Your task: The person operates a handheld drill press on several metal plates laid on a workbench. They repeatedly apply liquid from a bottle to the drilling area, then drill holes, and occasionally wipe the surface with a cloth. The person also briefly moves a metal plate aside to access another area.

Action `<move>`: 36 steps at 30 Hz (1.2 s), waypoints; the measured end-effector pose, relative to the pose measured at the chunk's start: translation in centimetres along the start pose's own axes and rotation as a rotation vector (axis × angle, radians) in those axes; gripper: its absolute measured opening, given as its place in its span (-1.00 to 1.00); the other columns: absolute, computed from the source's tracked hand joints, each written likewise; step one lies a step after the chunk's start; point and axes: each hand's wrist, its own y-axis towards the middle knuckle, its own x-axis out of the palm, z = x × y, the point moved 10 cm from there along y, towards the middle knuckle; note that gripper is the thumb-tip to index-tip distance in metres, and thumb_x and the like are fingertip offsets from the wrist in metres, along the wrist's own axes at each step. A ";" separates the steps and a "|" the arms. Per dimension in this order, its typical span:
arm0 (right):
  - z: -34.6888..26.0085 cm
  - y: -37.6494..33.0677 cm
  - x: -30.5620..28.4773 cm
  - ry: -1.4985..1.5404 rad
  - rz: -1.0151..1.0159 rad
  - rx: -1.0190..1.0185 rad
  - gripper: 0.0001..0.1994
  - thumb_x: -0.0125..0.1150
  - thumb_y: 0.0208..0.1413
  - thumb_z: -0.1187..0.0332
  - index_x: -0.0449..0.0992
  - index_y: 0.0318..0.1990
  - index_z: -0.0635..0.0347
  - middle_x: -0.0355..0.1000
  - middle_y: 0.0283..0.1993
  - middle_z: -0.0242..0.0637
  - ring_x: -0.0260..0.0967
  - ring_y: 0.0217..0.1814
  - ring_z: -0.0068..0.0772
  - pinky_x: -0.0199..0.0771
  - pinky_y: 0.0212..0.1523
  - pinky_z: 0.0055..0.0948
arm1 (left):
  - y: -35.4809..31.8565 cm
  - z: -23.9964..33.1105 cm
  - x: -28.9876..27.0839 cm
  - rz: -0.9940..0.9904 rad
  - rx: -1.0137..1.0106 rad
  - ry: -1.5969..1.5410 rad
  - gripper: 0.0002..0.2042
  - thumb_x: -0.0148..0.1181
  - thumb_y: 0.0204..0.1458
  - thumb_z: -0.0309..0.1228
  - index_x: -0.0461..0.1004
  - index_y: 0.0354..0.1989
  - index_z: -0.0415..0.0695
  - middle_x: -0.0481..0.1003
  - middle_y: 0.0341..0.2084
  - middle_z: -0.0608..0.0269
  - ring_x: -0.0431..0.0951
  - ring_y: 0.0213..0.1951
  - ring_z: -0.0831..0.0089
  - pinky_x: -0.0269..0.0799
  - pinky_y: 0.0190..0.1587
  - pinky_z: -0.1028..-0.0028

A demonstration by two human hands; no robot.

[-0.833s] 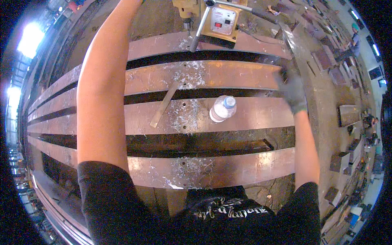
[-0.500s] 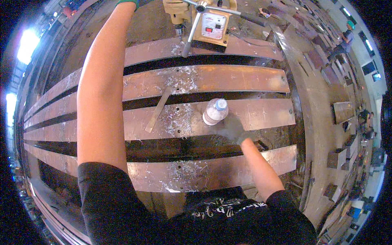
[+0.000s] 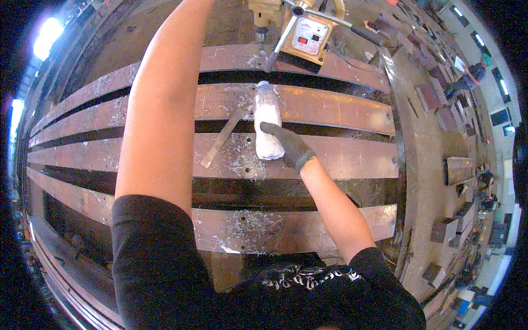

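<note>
head view:
right hand (image 3: 290, 147): gloved, fingers wrapped around the lower body of the plastic bottle (image 3: 267, 121).
bottle position: tilted, neck pointing far toward the magnetic drill (image 3: 300, 33), above the rusty steel plates (image 3: 341, 157).
left hand: out of frame past the far edge; grip cannot be told.
handling: light, thin-walled, likely slippery; grasp mid-body, squeeze gently.
near left: flat metal strip (image 3: 221, 138) among swarf.

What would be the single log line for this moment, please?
right hand: gloved, grips plastic bottle, tipped toward drill bit | left hand: out of view, arm raised | magnetic drill on steel plate | flat bar beside bottle
</note>
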 end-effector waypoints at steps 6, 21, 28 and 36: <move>-1.5 1.9 2.5 0.194 -0.067 -0.031 -0.53 0.38 0.20 0.09 0.47 0.08 0.23 0.54 -0.16 -0.28 0.57 -0.25 -0.33 0.67 -0.22 -0.28 | -0.6 0.2 -0.5 0.056 0.036 -0.121 -0.34 0.32 -0.15 0.31 0.72 -0.18 -0.09 0.67 -0.14 -0.03 0.66 -0.05 0.02 0.56 0.05 0.14; -1.9 5.5 1.0 0.162 -0.108 -0.201 -0.70 0.39 0.22 0.20 0.59 -0.02 0.17 0.61 -0.23 -0.32 0.55 -0.38 -0.43 0.61 -0.37 -0.39 | 0.5 0.5 0.8 0.198 0.204 -0.145 -0.38 0.37 -0.10 0.23 0.69 -0.15 -0.13 0.65 -0.16 -0.08 0.65 -0.08 -0.04 0.53 -0.02 0.08; -2.4 2.8 -0.1 -0.016 0.095 -0.110 -0.51 0.44 0.10 0.04 0.61 -0.02 0.30 0.63 -0.19 -0.26 0.58 -0.32 -0.37 0.60 -0.26 -0.34 | 1.0 0.2 3.1 0.166 0.114 -0.148 -0.36 0.37 -0.07 0.26 0.67 -0.26 -0.20 0.65 -0.26 -0.14 0.65 -0.18 -0.07 0.52 -0.12 0.07; -1.7 5.2 0.9 -0.018 -0.017 -0.084 -0.66 0.32 0.26 0.11 0.60 -0.03 0.21 0.61 -0.29 -0.35 0.53 -0.42 -0.49 0.57 -0.40 -0.41 | 0.2 -1.3 1.9 0.162 0.183 -0.213 -0.42 0.36 -0.07 0.28 0.72 -0.18 -0.02 0.68 -0.18 -0.02 0.65 -0.06 -0.04 0.52 0.02 0.06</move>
